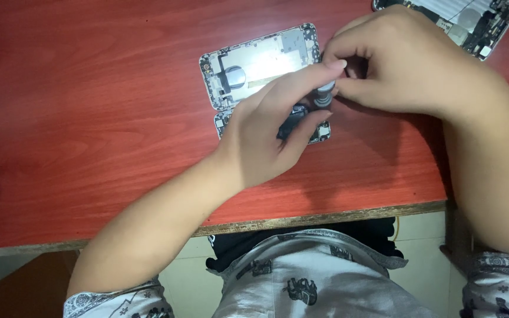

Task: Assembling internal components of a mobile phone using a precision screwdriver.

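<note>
Right hand (402,65): grip pressed together, thumb and fingertips pinching the grey cap of a small screwdriver (325,94) that stands near upright. Left hand (272,126): forefinger stretched out, its tip resting at the screwdriver's top beside the right fingertips; the remaining fingers are curled loosely around a dark part (293,121) lying under the palm. Whether that part is actually gripped cannot be told.

The screwdriver's tip is hidden by the left hand; it points down at an opened phone (266,59) lying flat on the desk (89,118). The phone's back shell shows a pale metal plate, a round component and small fittings along its edges. A second section of the phone (320,133) shows just below the left hand, mostly covered by it.

A second opened phone (472,20) lies at the far right corner of the desk, well apart from the first, partly cut off by the frame edge.

The desk is red wood grain with a worn front edge. The person's patterned white garment (307,282) shows below it.
</note>
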